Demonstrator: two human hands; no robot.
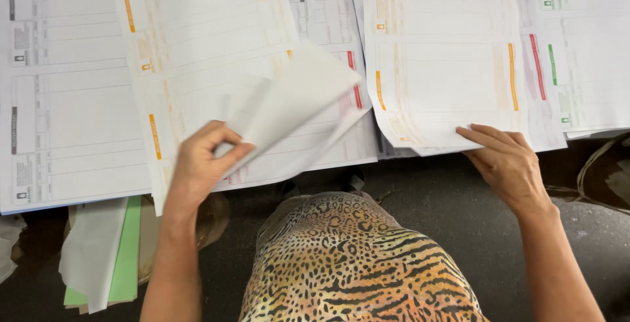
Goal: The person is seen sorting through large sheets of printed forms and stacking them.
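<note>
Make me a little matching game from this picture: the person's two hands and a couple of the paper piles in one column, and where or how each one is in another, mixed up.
Things:
1. left hand
2. right hand
3. green and white sheets
4. grey-striped forms

Places or states:
A. hanging below the table edge at lower left
B. fingertips resting flat on the orange-striped stack
C. lying flat at far left
D. lifting a curled, blurred sheet

Pairs: 1-D, 2-B, 3-A, 4-C
</note>
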